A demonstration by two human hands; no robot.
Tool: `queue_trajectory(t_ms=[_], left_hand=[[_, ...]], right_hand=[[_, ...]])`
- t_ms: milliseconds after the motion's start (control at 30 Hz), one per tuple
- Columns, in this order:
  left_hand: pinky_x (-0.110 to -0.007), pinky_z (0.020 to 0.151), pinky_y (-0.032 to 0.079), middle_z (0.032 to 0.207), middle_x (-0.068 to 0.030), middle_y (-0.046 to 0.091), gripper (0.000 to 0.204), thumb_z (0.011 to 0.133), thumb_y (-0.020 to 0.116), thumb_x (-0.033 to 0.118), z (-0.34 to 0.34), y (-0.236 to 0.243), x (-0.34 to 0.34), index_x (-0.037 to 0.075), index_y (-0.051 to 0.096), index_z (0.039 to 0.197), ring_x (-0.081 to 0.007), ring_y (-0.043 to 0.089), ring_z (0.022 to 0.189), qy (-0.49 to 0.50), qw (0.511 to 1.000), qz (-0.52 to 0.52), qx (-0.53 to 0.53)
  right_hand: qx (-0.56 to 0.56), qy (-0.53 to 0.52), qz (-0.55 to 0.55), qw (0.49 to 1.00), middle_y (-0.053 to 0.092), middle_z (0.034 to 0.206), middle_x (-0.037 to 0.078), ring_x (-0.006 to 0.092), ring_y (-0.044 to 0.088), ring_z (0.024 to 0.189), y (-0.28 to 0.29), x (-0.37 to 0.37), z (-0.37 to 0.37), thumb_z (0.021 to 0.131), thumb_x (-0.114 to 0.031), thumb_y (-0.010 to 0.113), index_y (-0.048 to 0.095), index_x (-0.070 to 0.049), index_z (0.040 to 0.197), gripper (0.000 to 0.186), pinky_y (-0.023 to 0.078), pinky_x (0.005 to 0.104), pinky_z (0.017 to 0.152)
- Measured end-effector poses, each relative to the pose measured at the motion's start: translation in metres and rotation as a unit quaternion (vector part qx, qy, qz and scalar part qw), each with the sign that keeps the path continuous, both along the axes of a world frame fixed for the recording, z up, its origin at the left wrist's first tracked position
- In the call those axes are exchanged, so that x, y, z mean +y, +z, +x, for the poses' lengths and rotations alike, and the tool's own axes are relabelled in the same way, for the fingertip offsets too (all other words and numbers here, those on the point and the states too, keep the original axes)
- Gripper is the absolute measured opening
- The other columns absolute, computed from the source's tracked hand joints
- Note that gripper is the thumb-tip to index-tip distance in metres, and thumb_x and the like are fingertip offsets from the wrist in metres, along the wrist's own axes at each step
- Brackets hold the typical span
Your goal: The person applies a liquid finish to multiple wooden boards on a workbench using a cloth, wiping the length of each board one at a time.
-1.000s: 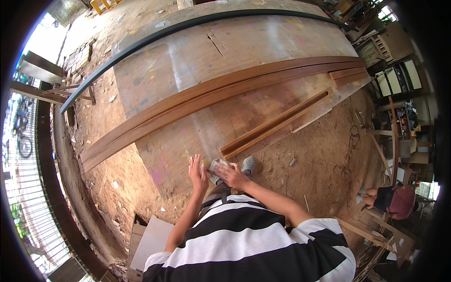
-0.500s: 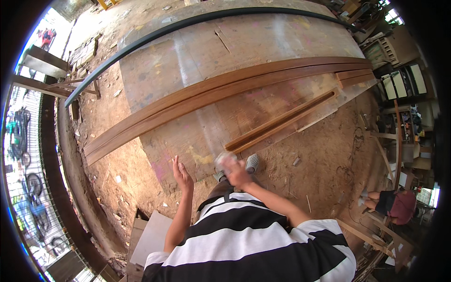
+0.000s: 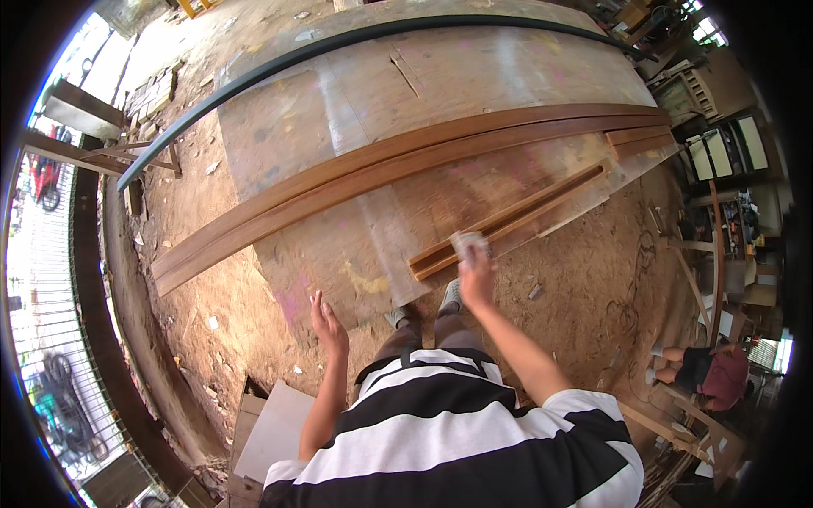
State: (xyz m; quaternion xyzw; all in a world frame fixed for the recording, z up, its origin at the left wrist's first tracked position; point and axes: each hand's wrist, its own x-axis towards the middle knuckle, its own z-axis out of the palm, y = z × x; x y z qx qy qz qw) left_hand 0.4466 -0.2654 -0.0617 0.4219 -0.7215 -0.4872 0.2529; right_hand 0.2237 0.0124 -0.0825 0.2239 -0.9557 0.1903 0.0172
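My right hand (image 3: 478, 269) grips a whitish, crumpled rag (image 3: 466, 244), blurred by motion. The rag is over the near part of a brown wooden piece with a long groove (image 3: 517, 222), which lies slantwise on the large stained board (image 3: 330, 254). Whether the rag presses on the wood is hard to tell. Off to the left, my left hand (image 3: 330, 328) hangs in the air with its fingers stretched out and holds nothing. Beyond both hands, two long brown wooden planks (image 3: 398, 161) lie side by side across the board.
A long dark bar (image 3: 339, 38) spans the far side. Short brown wood pieces (image 3: 637, 140) lie at the board's right end. A pale panel (image 3: 273, 430) leans at lower left. Another person (image 3: 707, 372) is at far right, near stacked lumber and shelves.
My right hand with the rag has moved forward and to the right, from near my feet to the grooved wooden piece. My left hand has hardly moved.
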Motion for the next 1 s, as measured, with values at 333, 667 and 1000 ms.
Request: queue_trajectory(t_ms=[333, 667, 1000], left_hand=[[-0.043, 0.121, 0.026, 0.149, -0.0238, 0.052, 0.037, 0.109, 0.044, 0.019, -0.003, 0.005, -0.008, 0.0, 0.057, 0.138, -0.0351, 0.035, 0.15, 0.002, 1.0, -0.013, 0.026], [-0.045, 0.121, 0.027, 0.147, -0.0243, 0.053, 0.035, 0.109, 0.044, 0.018, 0.009, -0.005, -0.01, -0.001, 0.059, 0.134, -0.0377, 0.035, 0.149, -0.017, 0.999, -0.021, 0.02], [-0.047, 0.119, 0.03, 0.144, -0.0246, 0.056, 0.033, 0.108, 0.046, 0.02, -0.001, 0.003, -0.009, 0.001, 0.063, 0.129, -0.0394, 0.037, 0.148, -0.032, 0.999, -0.023, 0.032]], right_hand=[[-0.023, 0.193, -0.14, 0.971, 0.053, 0.148, 0.01, 0.0323, 0.05, 0.135, 0.014, -0.034, 0.049, 0.092, -0.013, 0.064, 0.049, -0.013, 0.15, 0.059, 0.039, 0.0475, 0.105], [0.001, 0.037, -0.046, 0.998, 0.056, 0.143, 0.018, 0.0354, 0.049, 0.136, -0.015, -0.023, 0.034, 0.095, -0.016, 0.061, 0.052, -0.002, 0.145, 0.052, 0.037, 0.0542, 0.108], [0.008, 0.075, -0.069, 0.995, 0.053, 0.147, 0.017, 0.0375, 0.049, 0.134, 0.019, -0.001, 0.013, 0.097, -0.011, 0.055, 0.049, -0.011, 0.15, 0.053, 0.036, 0.0504, 0.111]])
